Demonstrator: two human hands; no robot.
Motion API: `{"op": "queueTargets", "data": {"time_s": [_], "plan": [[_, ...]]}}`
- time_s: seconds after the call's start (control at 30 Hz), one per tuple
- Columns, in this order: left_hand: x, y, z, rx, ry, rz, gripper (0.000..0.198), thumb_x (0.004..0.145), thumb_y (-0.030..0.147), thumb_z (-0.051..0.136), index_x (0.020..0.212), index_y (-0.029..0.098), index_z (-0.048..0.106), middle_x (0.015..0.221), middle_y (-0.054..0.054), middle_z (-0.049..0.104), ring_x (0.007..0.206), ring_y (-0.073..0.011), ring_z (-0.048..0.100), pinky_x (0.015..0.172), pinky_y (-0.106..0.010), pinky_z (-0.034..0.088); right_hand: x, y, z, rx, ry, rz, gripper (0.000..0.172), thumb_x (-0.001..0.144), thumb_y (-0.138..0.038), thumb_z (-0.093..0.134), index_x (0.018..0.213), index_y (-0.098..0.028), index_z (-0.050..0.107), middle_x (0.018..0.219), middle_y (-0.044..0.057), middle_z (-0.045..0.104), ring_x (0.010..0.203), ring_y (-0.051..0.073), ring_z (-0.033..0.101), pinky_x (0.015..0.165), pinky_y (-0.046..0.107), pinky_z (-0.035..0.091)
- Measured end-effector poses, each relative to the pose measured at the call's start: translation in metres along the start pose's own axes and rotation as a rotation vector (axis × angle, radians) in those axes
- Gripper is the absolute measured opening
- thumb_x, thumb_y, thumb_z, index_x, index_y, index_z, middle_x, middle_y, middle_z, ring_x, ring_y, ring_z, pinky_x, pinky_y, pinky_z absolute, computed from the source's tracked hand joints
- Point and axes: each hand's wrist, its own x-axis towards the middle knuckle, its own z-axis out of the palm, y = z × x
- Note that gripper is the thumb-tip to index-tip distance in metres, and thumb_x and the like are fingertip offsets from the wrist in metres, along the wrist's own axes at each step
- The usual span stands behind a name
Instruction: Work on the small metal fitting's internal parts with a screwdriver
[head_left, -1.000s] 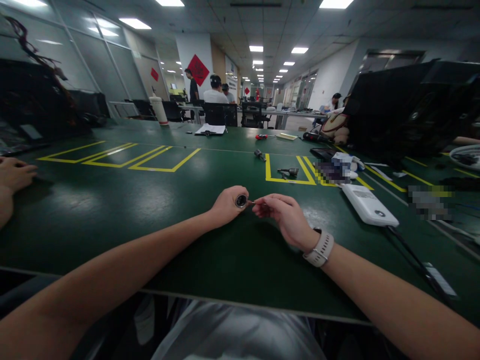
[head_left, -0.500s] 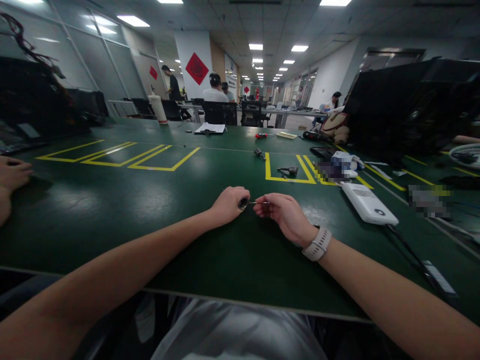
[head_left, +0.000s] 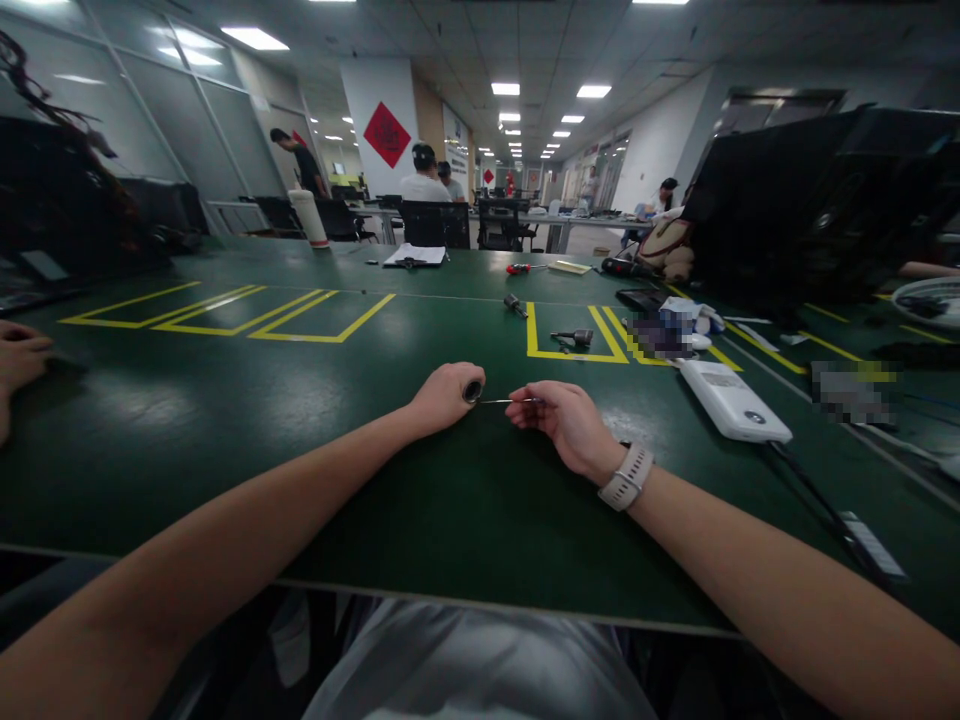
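Observation:
My left hand point(head_left: 444, 396) is closed around a dark cylindrical part point(head_left: 472, 391), whose round end faces right. Just right of it, my right hand point(head_left: 561, 420) pinches a thin metal rod point(head_left: 495, 402) that points left, its tip close to the lower edge of the cylinder. Whether the tip touches it is too small to tell. Beyond my hands, one dark metal part point(head_left: 576, 338) lies inside a yellow taped outline, and another point(head_left: 514, 305) lies just left of that outline.
On the green table point(head_left: 420, 510) are a white device point(head_left: 731, 400) with a cable at right, a red screwdriver point(head_left: 519, 269), a clipboard point(head_left: 415, 256) and a white bottle point(head_left: 309, 218). Another person's hand point(head_left: 21, 360) rests at the left edge. Dark equipment stands on both sides.
My left hand has moved slightly left and up with the cylinder, which now sits farther from my right hand. More of the rod shows between them.

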Motion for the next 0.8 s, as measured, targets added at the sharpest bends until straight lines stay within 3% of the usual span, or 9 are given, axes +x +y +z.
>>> {"op": "queueTargets", "data": {"time_s": [0.33,0.5,0.7,0.8], "plan": [[-0.004,0.0,0.002,-0.065,0.063,0.01,0.002,0.071,0.016,0.054,0.07,0.017,0.052,0.069,0.001,0.054,0.064,-0.0135,0.051,0.058,-0.024,0.037,-0.005,0.003,0.006,-0.231,0.022,-0.129,0.017,0.073,-0.027,0.057,0.066,-0.015,0.066,0.061,0.002,0.063,0.06,0.013,0.057,0.06,0.026,0.042],[-0.004,0.006,0.0,-0.098,0.017,0.047,0.003,0.07,0.014,0.055,0.07,0.016,0.053,0.069,0.001,0.055,0.064,-0.013,0.052,0.059,-0.024,0.038,-0.006,0.002,0.005,-0.345,-0.011,-0.18,0.018,0.075,-0.028,0.056,0.068,-0.015,0.066,0.064,0.001,0.063,0.063,0.013,0.058,0.062,0.027,0.044],[-0.005,0.009,-0.002,-0.106,-0.006,0.028,0.004,0.07,0.013,0.055,0.069,0.017,0.053,0.069,0.0,0.056,0.064,-0.0132,0.053,0.059,-0.024,0.038,-0.008,0.005,0.003,-0.442,0.042,-0.342,0.023,0.08,-0.03,0.051,0.067,-0.017,0.065,0.06,0.0,0.06,0.061,0.014,0.057,0.061,0.028,0.044],[-0.005,0.009,-0.002,-0.113,-0.003,0.019,0.003,0.071,0.015,0.055,0.07,0.017,0.054,0.07,0.0,0.056,0.065,-0.0134,0.052,0.059,-0.024,0.038,-0.009,0.004,0.004,-0.473,0.05,-0.355,0.023,0.08,-0.03,0.051,0.066,-0.017,0.065,0.059,-0.001,0.059,0.061,0.015,0.056,0.061,0.029,0.044]]}}
